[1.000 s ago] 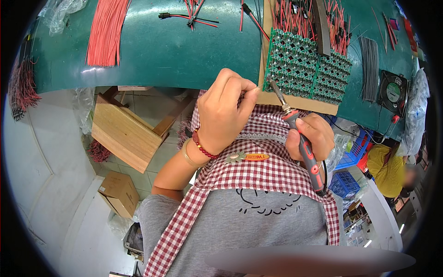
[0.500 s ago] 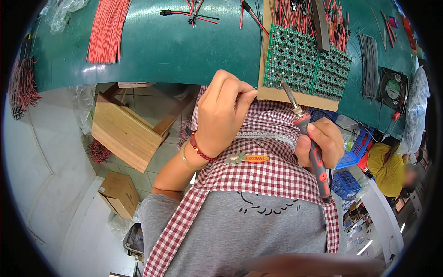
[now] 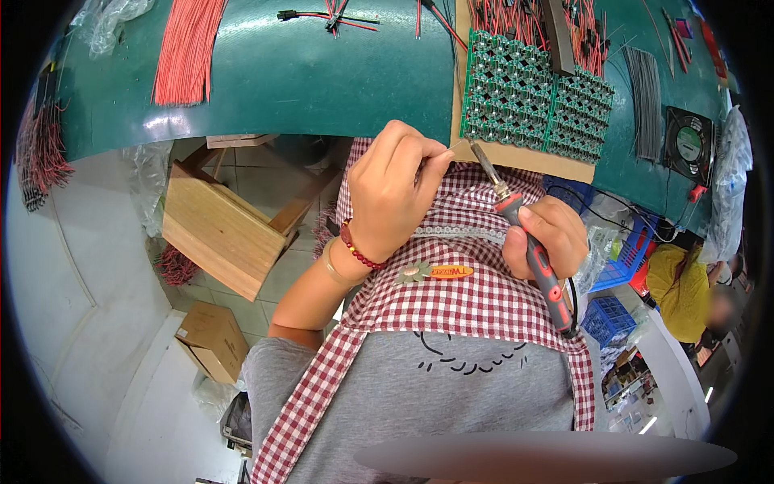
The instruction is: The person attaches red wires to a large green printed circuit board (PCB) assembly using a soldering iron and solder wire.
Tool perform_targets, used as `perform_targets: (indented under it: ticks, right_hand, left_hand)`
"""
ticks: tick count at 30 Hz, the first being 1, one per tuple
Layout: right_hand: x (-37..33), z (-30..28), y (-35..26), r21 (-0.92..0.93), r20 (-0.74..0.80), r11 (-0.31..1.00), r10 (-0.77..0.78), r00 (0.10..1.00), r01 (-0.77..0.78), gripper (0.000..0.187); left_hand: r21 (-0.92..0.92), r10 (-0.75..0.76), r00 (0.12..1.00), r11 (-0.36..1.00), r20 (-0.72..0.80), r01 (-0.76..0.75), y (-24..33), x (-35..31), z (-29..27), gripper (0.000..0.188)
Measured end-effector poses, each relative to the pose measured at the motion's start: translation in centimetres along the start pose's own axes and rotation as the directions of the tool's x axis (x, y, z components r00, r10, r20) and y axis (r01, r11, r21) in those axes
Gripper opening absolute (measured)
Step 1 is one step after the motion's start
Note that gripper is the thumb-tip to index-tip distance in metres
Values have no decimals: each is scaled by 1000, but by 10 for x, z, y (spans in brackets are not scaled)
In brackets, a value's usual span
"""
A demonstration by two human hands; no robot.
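Observation:
My left hand is closed in a pinch on a thin solder wire, whose end sticks out to the right. In my right hand is a grey and red soldering iron. Its metal tip points up and left, close to the wire end; whether they touch I cannot tell. Just beyond the tip lies a panel of small green circuit boards on a brown cardboard sheet. Red and black wires run from the far side of the boards, and a dark bar lies across them.
On the green table lie a bundle of red wires, a bundle of grey wires and a black fan. A wooden stool stands at left below the table. Blue crates and a person in yellow are at right.
The soldering iron has moved left and slightly back from over the boards to the cardboard's near edge. My left hand, still pinching the solder wire, has barely shifted.

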State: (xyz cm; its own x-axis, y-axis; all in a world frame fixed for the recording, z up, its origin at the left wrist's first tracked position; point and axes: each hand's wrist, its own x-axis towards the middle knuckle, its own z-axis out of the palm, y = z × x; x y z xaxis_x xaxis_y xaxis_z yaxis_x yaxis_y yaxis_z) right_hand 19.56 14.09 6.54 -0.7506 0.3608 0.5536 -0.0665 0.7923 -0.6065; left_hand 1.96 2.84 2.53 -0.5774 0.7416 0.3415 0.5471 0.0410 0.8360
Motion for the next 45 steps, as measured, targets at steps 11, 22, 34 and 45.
perform_targets:
  ticks: [11,22,34,45]
  right_hand:
    - [-3,4,-1,-47,31,998,38,999,-36,24]
    - [0,-10,-8,-31,-79,999,7,997,-10,21]
    - [0,-7,0,-8,-39,997,74,997,-74,19]
    - [-4,-2,2,-19,-35,998,59,998,-60,20]
  left_hand:
    - [1,-5,1000,1000,6,5,0,0,5,14]
    - [101,-120,991,987,-63,126,8,-5,-5,12]
    - [35,-31,999,999,12,30,8,-6,9,13]
    - [59,-30,999,998,45,28,7,-5,8,12]
